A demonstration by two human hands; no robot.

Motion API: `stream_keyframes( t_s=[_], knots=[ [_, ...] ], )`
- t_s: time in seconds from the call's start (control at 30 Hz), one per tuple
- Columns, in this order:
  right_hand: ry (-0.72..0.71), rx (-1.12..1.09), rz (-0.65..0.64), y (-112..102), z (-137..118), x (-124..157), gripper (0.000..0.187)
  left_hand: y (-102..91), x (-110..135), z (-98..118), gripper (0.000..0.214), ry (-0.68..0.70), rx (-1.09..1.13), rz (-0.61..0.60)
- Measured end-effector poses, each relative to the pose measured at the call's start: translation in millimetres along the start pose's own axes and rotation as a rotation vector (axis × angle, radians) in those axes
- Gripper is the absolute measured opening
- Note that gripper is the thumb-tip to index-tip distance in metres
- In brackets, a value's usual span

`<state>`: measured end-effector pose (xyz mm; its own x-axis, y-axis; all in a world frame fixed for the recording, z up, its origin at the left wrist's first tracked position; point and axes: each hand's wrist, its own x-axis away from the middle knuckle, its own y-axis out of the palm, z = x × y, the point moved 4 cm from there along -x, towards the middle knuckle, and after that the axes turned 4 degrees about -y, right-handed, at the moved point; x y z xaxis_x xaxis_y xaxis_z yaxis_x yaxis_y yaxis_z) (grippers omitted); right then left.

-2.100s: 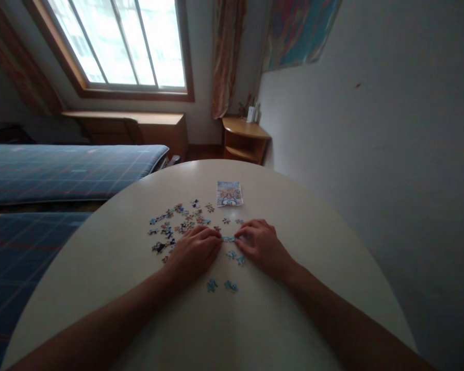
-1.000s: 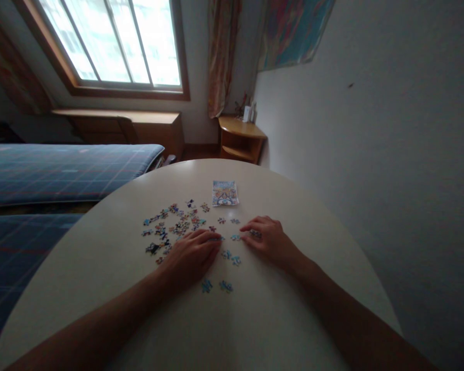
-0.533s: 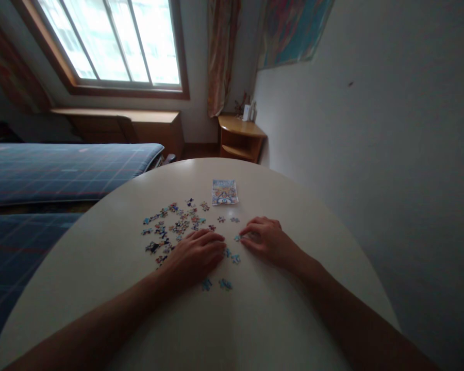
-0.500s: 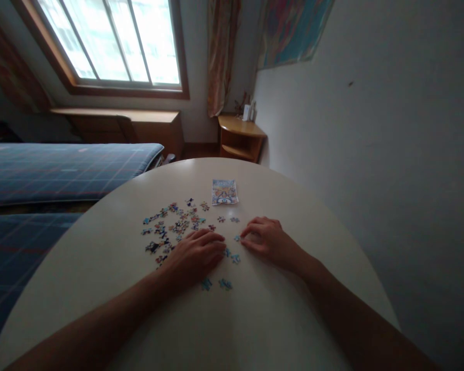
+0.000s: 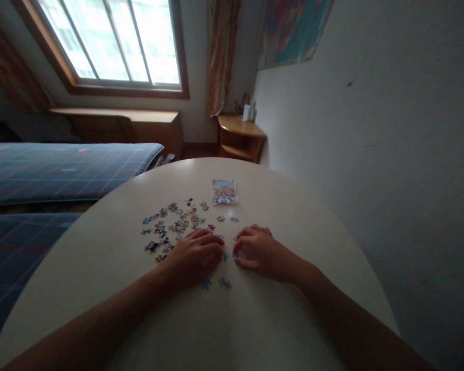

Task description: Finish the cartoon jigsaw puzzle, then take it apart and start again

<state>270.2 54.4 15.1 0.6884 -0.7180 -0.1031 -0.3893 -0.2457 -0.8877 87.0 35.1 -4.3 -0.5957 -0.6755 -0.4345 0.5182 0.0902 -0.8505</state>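
Observation:
Palm down on the white round table (image 5: 286, 319), my left hand (image 5: 197, 255) has its fingers curled and pressed together. A light blue puzzle piece (image 5: 225, 255) sticks out at its fingertips. Opposite it, my right hand (image 5: 257, 252) pinches another small bluish puzzle piece (image 5: 235, 255), mostly covered by the fingers. Two more blue pieces lie nearer me, a puzzle piece (image 5: 206, 284) and a puzzle piece (image 5: 225, 283). Beyond my left hand spreads a loose pile of mixed puzzle pieces (image 5: 180, 225).
A small printed picture sheet (image 5: 224, 192) lies farther back on the table. Several single pieces, such as a pale puzzle piece (image 5: 220, 219), sit between it and my hands. A plaid mattress (image 5: 69, 170) stands left; a wall (image 5: 371, 154) borders the right.
My right hand has moved toward me and slightly left, from one small blue piece to the piece beside my left fingertips. My left hand has hardly moved.

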Motion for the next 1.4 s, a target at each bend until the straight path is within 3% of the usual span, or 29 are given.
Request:
stream_keyframes(
  t_s=[0.3,0.53,0.67,1.07,1.27,1.4],
  knots=[
    [0.022,-0.03,0.022,2,5,-2,0.013,0.2,1,-1,0.016,-0.016,0.01,0.012],
    [0.014,-0.048,0.237,7,17,-12,0.013,-0.6,0,-3,0.018,-0.043,-0.053,0.029],
    [0.015,-0.072,0.291,9,19,-15,0.012,-0.4,0,-3,0.021,-0.054,-0.052,0.029],
    [-0.029,-0.07,0.279,12,18,-19,0.024,3.7,2,-5,0.024,-0.068,-0.034,0.007],
    [-0.059,-0.062,0.272,14,14,-20,0.016,1.5,0,-3,0.025,-0.087,-0.064,0.019],
    [-0.079,-0.038,0.259,13,12,-19,0.023,2.4,1,-4,0.026,-0.077,-0.067,0.017]
  ],
)
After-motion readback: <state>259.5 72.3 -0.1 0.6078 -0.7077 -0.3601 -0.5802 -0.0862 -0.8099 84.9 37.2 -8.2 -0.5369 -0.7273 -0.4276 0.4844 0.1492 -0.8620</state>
